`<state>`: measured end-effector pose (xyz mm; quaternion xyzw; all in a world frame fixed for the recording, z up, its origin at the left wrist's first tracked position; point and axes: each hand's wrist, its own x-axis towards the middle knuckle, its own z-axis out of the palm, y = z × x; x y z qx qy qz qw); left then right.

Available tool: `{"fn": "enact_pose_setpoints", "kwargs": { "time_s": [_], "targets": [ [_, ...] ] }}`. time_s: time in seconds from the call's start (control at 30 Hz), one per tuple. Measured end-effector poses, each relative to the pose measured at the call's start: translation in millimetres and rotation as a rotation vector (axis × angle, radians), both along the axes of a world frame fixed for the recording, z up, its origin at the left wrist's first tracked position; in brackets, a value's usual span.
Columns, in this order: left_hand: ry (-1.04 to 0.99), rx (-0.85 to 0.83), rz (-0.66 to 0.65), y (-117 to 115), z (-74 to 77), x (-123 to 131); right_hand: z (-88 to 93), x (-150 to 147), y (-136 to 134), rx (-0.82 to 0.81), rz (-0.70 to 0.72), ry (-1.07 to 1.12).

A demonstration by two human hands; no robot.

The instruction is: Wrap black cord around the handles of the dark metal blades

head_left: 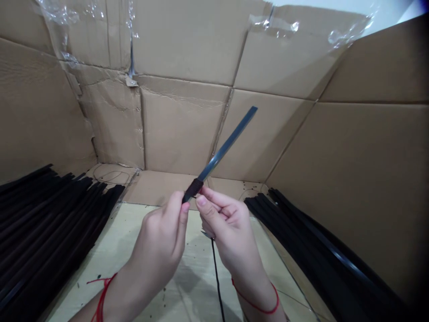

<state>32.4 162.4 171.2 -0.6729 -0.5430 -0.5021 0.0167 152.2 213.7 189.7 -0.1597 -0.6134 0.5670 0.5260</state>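
Flat strip [228, 144] in left fingers [173, 208], black cord [216, 273] in right fingers [212, 215]

Left hand [157, 232] pinched closed, right hand [229, 226] curled, thumb [210, 213] extended forward, fingertips [181, 197] close together, forearms [122, 290] angled inward

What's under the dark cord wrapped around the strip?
The shiny dark strip enters the cord wrap at its upper end. The part beneath is covered and can't be seen.

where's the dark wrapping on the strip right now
In the head view, the dark wrapping sits just below and left of centre, around the strip near its lower visible end, by the left hand and right hand.
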Motion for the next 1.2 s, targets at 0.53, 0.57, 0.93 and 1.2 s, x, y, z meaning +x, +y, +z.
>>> {"fn": "enact_pose_setpoints", "kwargs": {
  "time_s": [0.53,0.57,0.93,1.2],
  "targets": [
    [-1.088,-0.839,-1.221,0.5,10.4,-17.9,-2.5,9.5,7.2,0.003,0.450,0.128],
    [-1.056,-0.868,-1.234,1.7,9.5,-19.1,-1.7,10.0,6.1,0.014,0.413,0.117],
    [-0.832,-0.581,-0.667,-21.5,18.8,-5.0,-6.6,-3.2,-6.9,0.106,0.063,0.184],
    [-1.121,-0.706,-1.203,-7.4,11.1,-15.4,-3.9,0.3,-2.8,0.019,0.311,0.114]
  ]
}}
